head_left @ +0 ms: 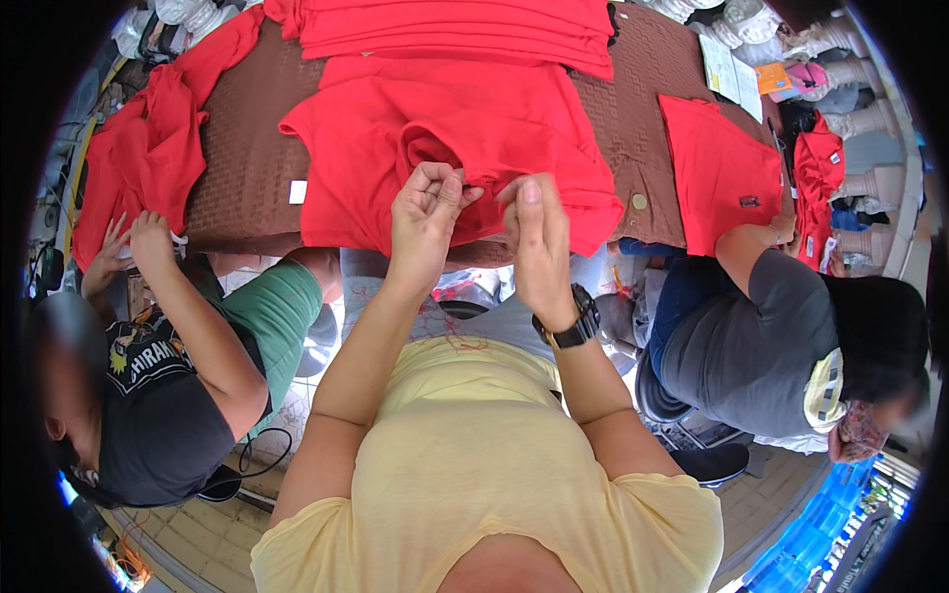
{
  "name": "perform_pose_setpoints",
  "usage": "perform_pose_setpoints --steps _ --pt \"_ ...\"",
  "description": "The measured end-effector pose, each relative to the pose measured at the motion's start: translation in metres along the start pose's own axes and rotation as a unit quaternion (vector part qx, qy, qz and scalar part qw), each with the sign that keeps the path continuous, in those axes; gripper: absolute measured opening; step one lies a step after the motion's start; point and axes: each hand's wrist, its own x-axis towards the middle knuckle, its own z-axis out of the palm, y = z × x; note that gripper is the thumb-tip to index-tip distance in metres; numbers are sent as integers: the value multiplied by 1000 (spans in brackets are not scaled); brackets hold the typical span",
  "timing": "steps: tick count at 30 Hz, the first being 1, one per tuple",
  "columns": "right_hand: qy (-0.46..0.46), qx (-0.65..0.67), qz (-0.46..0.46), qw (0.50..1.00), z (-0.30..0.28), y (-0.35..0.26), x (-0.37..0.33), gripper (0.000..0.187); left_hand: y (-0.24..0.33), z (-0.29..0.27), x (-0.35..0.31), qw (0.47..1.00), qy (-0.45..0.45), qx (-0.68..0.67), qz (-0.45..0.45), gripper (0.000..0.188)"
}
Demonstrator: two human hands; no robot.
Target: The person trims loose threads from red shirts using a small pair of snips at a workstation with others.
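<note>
A red garment [366, 119] lies bunched in front of me, with a fold standing up around an opening in its middle. My left hand [425, 212] is closed in a pinch at the near side of that fold and appears to grip the fabric. Just to its right, my right hand [541, 242] is held over the same garment, its fingers curled in and the thumb on top. Its fingertips are slightly blurred, and whatever they hold is hidden or too small to make out. A black watch [573, 318] is on my right wrist.
Stacked red garments [445, 28] lie behind on the brown-covered table [247, 138]. A small white tag [298, 192] sits left of my garment. At left, a person [188, 385] handles red cloth; at right, another person [751, 336] leans over a red garment [722, 168]. Papers [732, 77] lie far right.
</note>
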Motion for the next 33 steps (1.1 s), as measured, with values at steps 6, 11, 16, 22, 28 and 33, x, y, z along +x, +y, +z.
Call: perform_pose_setpoints --steps 6,11,16,22,28,33 --pt "-43 -20 44 998 12 2 -7 48 -6 -1 1 996 -15 85 26 5" --pt "-43 44 91 994 12 7 -2 44 -5 6 -4 989 -26 128 66 4" --pt "-49 -11 88 995 9 12 3 53 -8 3 -2 984 -32 151 85 4" --pt "-99 120 133 979 0 2 1 53 -2 11 0 992 -6 104 66 4" --pt "-90 154 140 974 -1 -3 -3 50 -2 12 -9 989 -61 117 73 4" --pt "-71 205 139 966 1 2 -5 46 -6 11 -13 986 -84 117 86 2"
